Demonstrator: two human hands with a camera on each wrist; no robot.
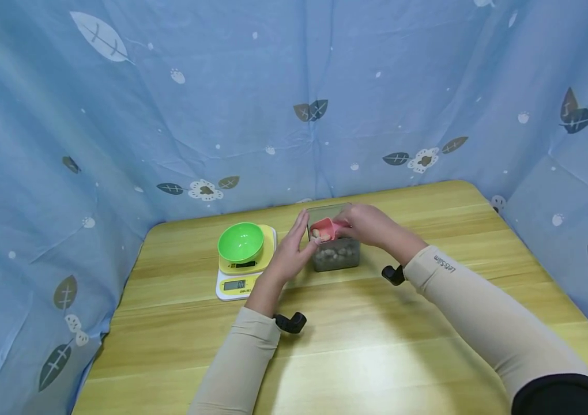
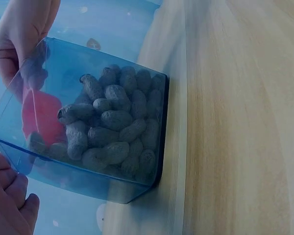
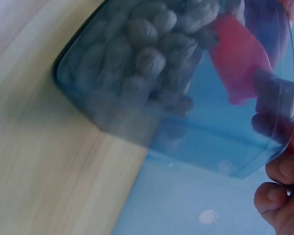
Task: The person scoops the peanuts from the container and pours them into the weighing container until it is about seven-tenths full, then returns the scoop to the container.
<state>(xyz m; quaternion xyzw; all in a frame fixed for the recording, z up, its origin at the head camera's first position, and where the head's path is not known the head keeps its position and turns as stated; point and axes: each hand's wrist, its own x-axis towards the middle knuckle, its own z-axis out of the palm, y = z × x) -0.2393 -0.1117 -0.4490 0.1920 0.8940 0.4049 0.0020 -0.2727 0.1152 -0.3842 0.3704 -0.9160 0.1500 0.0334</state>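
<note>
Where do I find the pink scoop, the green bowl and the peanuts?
Pink scoop (image 1: 328,226): head view, inside of its cup.
Green bowl (image 1: 241,242): head view, its inner surface.
Peanuts (image 2: 116,120): left wrist view, one mid-pile.

smooth see-through plastic box (image 2: 73,58), rough-shelled peanuts (image 2: 116,121), smooth plastic scoop (image 2: 47,116), glossy wood-grain table (image 1: 356,334)

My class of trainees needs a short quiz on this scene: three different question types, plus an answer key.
1. Which of the person's hands holds the pink scoop?
2. True or false: the green bowl sits on the scale.
3. Fill in the blank: the clear box contains ____.

Key:
1. The right hand.
2. True.
3. Peanuts.
</note>
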